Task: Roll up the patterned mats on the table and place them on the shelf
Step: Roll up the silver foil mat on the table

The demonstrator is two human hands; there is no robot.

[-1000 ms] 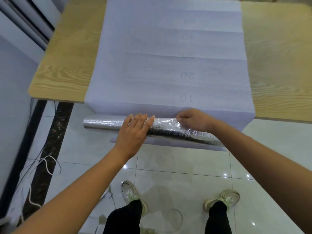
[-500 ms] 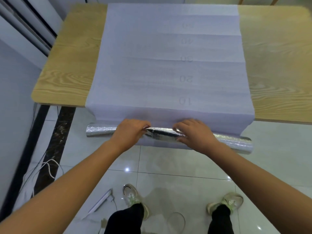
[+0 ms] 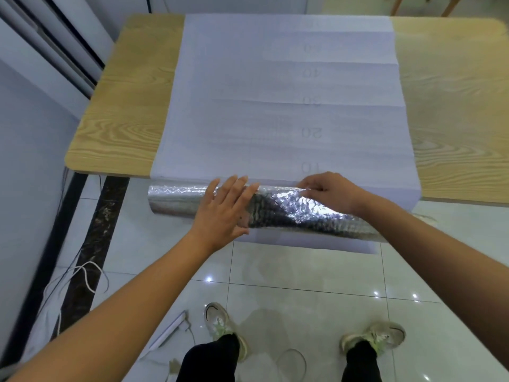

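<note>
Spreading across the wooden counter, the pale mat lies flat with faint numbers showing through. Its near end hangs over the front edge, wound into a silvery roll just below that edge. The left hand rests on the roll's middle, fingers straight and close together; the right hand pinches the roll's upper edge with curled fingers.

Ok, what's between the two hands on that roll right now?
Only a bare stretch of the silver roll, crinkled foil, lies between the left hand and the right hand. The head view shows it.
</note>
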